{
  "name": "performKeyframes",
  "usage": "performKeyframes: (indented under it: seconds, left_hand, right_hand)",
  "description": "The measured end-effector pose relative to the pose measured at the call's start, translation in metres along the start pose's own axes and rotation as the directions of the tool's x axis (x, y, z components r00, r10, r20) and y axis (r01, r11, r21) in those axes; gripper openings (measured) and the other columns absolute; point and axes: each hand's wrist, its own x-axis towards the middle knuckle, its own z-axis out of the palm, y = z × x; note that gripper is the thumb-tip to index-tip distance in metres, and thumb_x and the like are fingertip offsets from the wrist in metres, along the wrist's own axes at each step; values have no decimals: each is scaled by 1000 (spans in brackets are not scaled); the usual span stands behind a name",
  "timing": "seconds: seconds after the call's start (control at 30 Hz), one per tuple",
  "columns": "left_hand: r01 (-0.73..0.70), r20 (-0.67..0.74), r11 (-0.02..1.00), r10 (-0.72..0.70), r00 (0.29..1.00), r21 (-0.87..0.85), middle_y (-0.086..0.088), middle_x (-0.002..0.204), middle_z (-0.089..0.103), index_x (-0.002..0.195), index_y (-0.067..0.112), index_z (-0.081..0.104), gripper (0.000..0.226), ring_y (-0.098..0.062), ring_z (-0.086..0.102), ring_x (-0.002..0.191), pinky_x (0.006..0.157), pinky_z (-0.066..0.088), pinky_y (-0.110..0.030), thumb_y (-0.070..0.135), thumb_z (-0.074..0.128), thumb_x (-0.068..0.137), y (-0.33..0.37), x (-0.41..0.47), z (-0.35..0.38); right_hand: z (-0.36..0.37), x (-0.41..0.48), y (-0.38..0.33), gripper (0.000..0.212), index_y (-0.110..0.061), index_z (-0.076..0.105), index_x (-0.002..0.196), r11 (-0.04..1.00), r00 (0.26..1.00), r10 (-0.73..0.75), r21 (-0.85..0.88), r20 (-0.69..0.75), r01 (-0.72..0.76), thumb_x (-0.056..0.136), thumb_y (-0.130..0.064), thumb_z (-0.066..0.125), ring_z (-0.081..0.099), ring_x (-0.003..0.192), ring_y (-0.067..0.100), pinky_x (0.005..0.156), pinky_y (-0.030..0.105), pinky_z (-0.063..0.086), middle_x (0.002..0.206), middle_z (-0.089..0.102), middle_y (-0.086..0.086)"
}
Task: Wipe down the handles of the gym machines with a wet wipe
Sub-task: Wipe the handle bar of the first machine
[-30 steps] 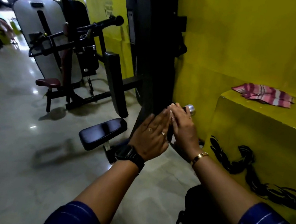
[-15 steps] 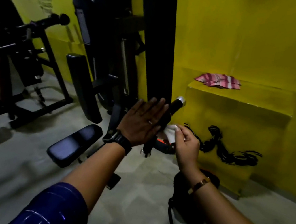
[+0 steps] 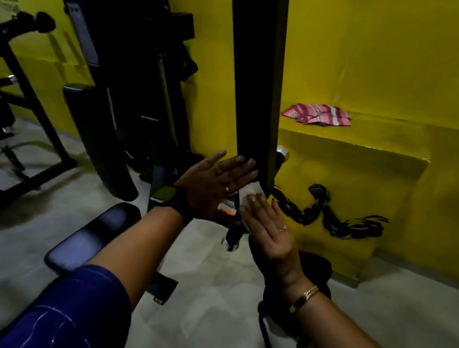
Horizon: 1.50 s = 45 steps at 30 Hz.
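The right hand (image 3: pixel 270 233) has come in from the side since half a second ago. It now lays the wet wipe (image 3: pixel 251 192) against the handle (image 3: pixel 234 232), where before it held the wipe just clear.

From the hands, a black machine frame (image 3: pixel 8 111) stands at nine o'clock and a padded seat (image 3: pixel 90 239) lies at seven o'clock. A tall padded backrest (image 3: pixel 108 36) leans against the yellow wall at eleven.

The left hand (image 3: pixel 214 186) is flat, fingers straight and spread, their tips on the black upright post (image 3: pixel 252 73) at twelve o'clock. That post crosses in front of the handle's upper stretch and hides most of it.

The right hand's fingers lie straight over the wipe, pressing it, not curled.

A pink striped cloth (image 3: pixel 317 115) sits on the yellow ledge (image 3: pixel 375 148) at two o'clock. A black bag (image 3: pixel 311 275) is on the floor at five.

The handle is a slanted black bar with chrome caps, between the two hands. The wipe is white and crumpled, at its middle.
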Motion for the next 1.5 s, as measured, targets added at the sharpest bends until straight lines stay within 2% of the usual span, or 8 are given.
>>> performKeyframes:
  seconds: [0.3, 0.5, 0.67, 0.8, 0.93, 1.1, 1.3, 1.5]
  left_hand:
    - [-191, -210, 976, 166, 964, -107, -3, 163, -14, 156, 14, -2, 104, -17, -9, 150, 122, -2, -38, 74, 40, 81, -21, 7, 29]
    - [-300, -259, 939, 252, 932, -167, -1, 161, -18, 155, 16, -5, 103, -16, -11, 149, 121, -6, -39, 77, 34, 82, -33, 7, 32]
    - [-344, -314, 908, 263, 912, -241, -1, 162, -16, 156, 13, 7, 108, -16, -10, 150, 122, -4, -39, 82, 39, 78, -34, 5, 49]
    - [-389, -348, 898, 304, 887, -207, -3, 162, -17, 155, 13, -3, 110, -16, -10, 150, 122, -2, -39, 85, 29, 79, -42, 1, 73]
    - [-421, -408, 876, 303, 861, -236, -4, 162, -15, 155, 12, -5, 106, -17, -8, 150, 122, -1, -38, 83, 22, 82, -42, 0, 94]
    - [-445, -336, 851, 348, 875, -279, -7, 162, -15, 155, 9, -3, 111, -19, -7, 150, 122, -1, -39, 85, 25, 79, -51, -7, 129]
    - [-477, -279, 806, 396, 875, -350, -7, 162, -5, 155, 9, -4, 111, -20, -6, 150, 122, 1, -39, 87, 17, 79, -59, 4, 169]
    - [-518, -339, 753, 402, 851, -406, -8, 162, -18, 155, 9, -9, 107, -21, -9, 150, 121, 1, -40, 85, 11, 82, -44, 27, 195]
  right_hand:
    - [11, 20, -15, 44, -5, 46, 137, 926, 999, 39, -375, 12, -31, 94, -4, 57, 39, 137, 32, 114, 50, 28, 144, 43, 16]
    - [25, -4, -50, 84, -15, 16, 153, 749, 981, 193, -651, 35, -124, 86, 7, 61, 19, 146, 28, 117, 50, 19, 161, 9, 2]
    - [34, 17, -59, 47, -9, 40, 145, 616, 970, 208, -787, 124, -31, 98, -10, 48, 22, 145, 23, 119, 46, 12, 155, 26, 6]
    - [35, -5, -54, 57, -12, 34, 148, 433, 930, 261, -892, 259, 127, 93, -12, 49, 11, 148, 18, 119, 45, 9, 160, 14, 4]
    - [54, -18, -43, 53, -14, 27, 151, 306, 921, 309, -942, 236, 139, 98, -8, 28, 13, 148, 21, 119, 45, 0, 162, 8, 4]
    - [87, -37, -43, 51, -15, 37, 146, 322, 907, 369, -943, 205, 83, 96, -6, 31, 12, 148, 20, 119, 46, 1, 153, 32, 3]
    - [86, -21, -40, 46, -15, 44, 142, 293, 911, 370, -954, 181, 70, 97, -13, 40, 26, 144, 19, 119, 46, 0, 151, 37, 3]
    - [84, -22, -49, 45, -17, 45, 142, 244, 852, 415, -941, 320, 235, 97, -12, 45, 32, 141, 15, 119, 45, 6, 149, 40, 2]
